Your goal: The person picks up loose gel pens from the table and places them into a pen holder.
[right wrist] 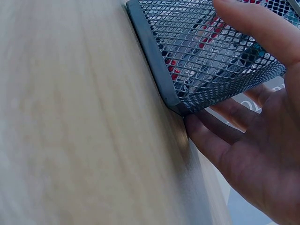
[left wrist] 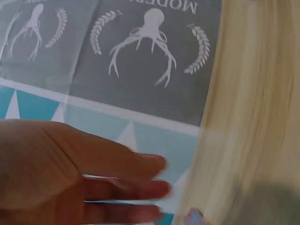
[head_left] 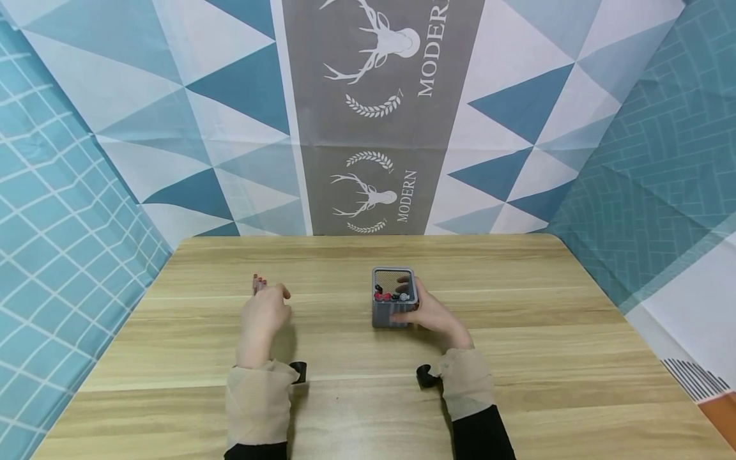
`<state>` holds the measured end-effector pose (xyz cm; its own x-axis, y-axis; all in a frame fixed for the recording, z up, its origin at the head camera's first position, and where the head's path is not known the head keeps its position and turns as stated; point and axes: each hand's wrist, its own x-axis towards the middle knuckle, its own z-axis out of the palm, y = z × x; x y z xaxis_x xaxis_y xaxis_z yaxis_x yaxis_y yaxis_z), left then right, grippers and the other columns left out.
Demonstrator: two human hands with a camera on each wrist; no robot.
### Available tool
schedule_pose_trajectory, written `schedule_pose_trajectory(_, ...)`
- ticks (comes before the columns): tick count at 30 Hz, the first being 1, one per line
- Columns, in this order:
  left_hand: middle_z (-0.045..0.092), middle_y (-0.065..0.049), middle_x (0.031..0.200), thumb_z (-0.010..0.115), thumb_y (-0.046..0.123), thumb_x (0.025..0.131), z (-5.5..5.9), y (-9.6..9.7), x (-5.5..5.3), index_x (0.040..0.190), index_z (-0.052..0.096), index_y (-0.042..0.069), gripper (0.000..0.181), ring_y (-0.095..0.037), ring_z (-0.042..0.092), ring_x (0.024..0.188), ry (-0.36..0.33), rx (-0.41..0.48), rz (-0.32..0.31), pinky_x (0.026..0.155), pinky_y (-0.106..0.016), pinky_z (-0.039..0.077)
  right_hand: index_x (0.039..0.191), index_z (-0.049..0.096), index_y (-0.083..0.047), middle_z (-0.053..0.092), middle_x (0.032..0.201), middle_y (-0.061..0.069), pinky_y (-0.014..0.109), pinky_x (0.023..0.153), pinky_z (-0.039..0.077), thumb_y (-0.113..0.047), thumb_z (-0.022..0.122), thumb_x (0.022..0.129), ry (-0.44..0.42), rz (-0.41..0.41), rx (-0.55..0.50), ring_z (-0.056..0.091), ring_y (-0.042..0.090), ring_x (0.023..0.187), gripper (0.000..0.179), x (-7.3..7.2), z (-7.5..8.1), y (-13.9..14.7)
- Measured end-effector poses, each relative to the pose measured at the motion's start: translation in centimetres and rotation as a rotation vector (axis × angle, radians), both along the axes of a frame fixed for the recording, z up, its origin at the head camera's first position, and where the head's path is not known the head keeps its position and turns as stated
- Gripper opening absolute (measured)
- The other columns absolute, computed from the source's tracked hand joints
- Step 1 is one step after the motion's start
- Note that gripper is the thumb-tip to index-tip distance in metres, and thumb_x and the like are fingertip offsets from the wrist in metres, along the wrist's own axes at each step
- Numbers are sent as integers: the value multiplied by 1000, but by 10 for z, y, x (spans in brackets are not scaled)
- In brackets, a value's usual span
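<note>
My right hand [head_left: 432, 314] grips a dark mesh pen holder [head_left: 391, 314] near the middle of the table. The thumb lies across its near side and the fingers go round the other side. Inside the mesh pen holder [right wrist: 206, 61], several pens with red, black and grey ends show. On the left, my left hand [head_left: 266, 317] is beside several slim pens with reddish ends [head_left: 259, 283], partly hidden behind it. Loosely extended fingers of the left hand [left wrist: 93, 168] show in the left wrist view, with nothing visible between them. A small blurred bit [left wrist: 194, 216] shows below.
The wood-grain table [head_left: 356, 409] reaches back to a patterned cloth wall [head_left: 376, 147] with deer heads and triangles. Blue tiled cloth [head_left: 63, 211] hangs along the left side. A black strap piece [head_left: 425, 377] sticks out from the right cuff.
</note>
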<state>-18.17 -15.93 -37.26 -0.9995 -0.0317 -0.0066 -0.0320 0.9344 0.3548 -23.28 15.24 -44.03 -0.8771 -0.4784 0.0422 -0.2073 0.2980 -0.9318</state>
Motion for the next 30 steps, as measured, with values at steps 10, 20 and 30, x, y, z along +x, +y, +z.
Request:
schedule_pose_trajectory(10,58,-26,101,51,-1,81,-7,-8,2,104,57,-8,25,-38,59,86,-142,-47,-59,66,-48,50,140,18,-5,33,139,21,50,104,29,-8,75,72,-56,-13,-8,39,35,123,89,-2,0,-1)
schedule_pose_trajectory(20,55,-32,106,49,-3,82,-16,-11,-3,98,55,-13,20,-41,56,95,-234,-33,-82,73,-48,49,138,22,-4,35,136,21,50,103,31,-10,76,71,-28,-15,-16,41,35,121,86,-4,-3,-1)
schedule_pose_trajectory(30,52,-30,93,50,-5,79,-21,-15,0,100,55,-16,24,-40,57,81,-93,1,88,64,-51,49,138,23,-3,34,137,21,51,104,29,-9,75,72,-29,-7,-22,39,36,123,84,-4,-2,-1)
